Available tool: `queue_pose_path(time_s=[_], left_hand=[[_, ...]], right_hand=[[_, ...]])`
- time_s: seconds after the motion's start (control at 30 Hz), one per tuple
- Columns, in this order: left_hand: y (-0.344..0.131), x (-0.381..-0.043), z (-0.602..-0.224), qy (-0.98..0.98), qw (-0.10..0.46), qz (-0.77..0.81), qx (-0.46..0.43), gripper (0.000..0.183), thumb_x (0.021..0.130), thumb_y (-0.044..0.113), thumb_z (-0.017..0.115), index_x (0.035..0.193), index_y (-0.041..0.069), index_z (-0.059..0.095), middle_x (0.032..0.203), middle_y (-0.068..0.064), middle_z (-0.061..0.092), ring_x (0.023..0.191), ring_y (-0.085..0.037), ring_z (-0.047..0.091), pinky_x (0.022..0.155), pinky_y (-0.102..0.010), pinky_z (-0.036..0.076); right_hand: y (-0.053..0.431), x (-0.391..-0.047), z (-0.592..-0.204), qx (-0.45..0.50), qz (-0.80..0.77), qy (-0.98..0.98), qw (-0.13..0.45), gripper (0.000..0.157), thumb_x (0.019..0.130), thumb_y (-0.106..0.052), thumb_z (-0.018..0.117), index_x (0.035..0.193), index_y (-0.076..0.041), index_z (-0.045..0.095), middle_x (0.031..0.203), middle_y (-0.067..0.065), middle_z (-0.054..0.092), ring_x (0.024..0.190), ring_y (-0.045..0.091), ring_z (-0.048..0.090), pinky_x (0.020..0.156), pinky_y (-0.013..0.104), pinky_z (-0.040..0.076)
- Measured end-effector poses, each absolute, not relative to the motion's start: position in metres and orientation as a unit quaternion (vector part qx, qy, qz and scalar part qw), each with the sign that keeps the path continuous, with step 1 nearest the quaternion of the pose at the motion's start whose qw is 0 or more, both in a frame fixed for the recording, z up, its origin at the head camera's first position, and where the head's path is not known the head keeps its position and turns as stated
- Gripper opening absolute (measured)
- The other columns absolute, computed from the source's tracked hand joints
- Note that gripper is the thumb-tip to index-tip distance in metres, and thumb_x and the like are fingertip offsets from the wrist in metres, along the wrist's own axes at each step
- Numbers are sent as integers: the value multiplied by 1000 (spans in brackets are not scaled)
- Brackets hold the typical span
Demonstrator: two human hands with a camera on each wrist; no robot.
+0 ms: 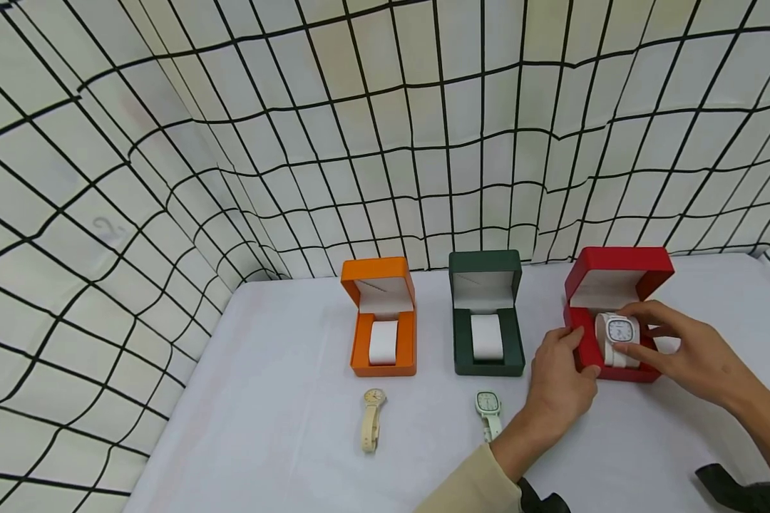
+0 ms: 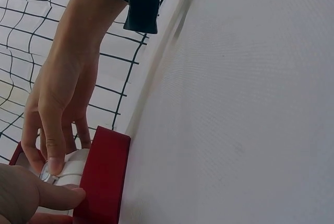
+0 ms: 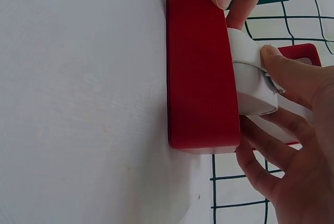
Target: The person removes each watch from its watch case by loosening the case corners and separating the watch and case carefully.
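Note:
At the right of the head view stands a red watch box (image 1: 619, 259) with its lid up. My left hand (image 1: 557, 381) grips its left side, thumb at the front corner. Inside the box, a white watch (image 1: 619, 330) is wrapped around a white cushion (image 3: 257, 94). My right hand (image 1: 696, 353) pinches the watch between thumb and fingers. In the right wrist view, the right thumb (image 3: 284, 67) presses beside the watch case, and the cushion stands partly above the box's front wall (image 3: 203, 78). The far side of the strap is hidden.
An orange watch box (image 1: 362, 349) and a green watch box (image 1: 489, 367) stand to the left, lids up, each with a bare white cushion. A cream watch (image 1: 371, 420) and a pale green watch (image 1: 488, 405) lie before them. Black-lined netting (image 1: 385, 142) hangs behind.

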State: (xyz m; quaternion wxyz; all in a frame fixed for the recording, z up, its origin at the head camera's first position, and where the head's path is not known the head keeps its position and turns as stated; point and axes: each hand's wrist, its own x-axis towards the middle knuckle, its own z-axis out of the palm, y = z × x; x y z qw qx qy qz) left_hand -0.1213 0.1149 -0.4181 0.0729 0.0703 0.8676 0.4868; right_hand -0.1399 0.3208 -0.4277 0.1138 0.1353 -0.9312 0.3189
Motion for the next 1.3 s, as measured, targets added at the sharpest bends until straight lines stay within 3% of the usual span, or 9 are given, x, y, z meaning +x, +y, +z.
queue_pose_path(time_s=[0.07,0.13,0.2,0.5,0.83,1.13,1.2,1.3], left_hand=[[114,-121,-418,867,72,487,72,65,91,12,79,151,20,55,145,8,56,128,-3,54,89,-21,60],[114,-121,-418,868,71,486,74,65,91,12,79,151,19,55,145,7,56,128,-4,54,89,-21,60],[114,-121,-418,869,68,484,77,64,91,11,79,151,18,56,145,6,57,128,-5,54,88,-21,61],[113,-122,-420,872,57,477,90,63,91,11,79,150,15,56,143,4,57,127,-7,56,87,-21,61],[114,-122,-420,872,61,477,86,60,93,12,77,149,16,57,143,6,57,129,-4,54,91,-18,58],[114,-124,-414,871,87,477,73,56,92,18,78,145,17,58,141,8,56,122,-2,55,88,-22,60],[113,-124,-411,872,88,475,75,53,93,19,77,143,17,58,141,8,55,122,-2,55,88,-22,60],[112,-126,-406,873,73,476,80,50,95,21,75,141,18,58,141,8,55,121,-2,55,87,-22,60]], right_hand=[[321,-140,-427,130,323,-932,105,64,80,-11,90,136,-11,59,125,21,64,103,21,65,73,0,46],[320,-139,-425,122,326,-933,95,64,82,-13,89,138,-11,57,127,25,62,101,46,64,69,7,52],[320,-139,-424,114,329,-934,86,65,84,-14,88,140,-10,56,130,28,60,103,55,64,67,17,58],[319,-136,-423,98,341,-931,84,65,87,-16,85,144,-10,53,136,33,57,104,61,64,67,46,64],[316,-133,-419,64,355,-930,73,69,95,-20,77,153,-11,43,146,35,48,111,67,56,80,71,55],[317,-130,-419,58,359,-928,77,70,95,-21,77,154,-12,41,144,34,49,110,66,57,73,63,60],[317,-130,-419,59,362,-927,79,70,95,-20,78,154,-12,42,143,33,49,111,65,57,71,51,64],[317,-129,-418,64,366,-924,91,69,93,-17,79,152,-14,44,142,26,52,109,61,58,69,20,61]])
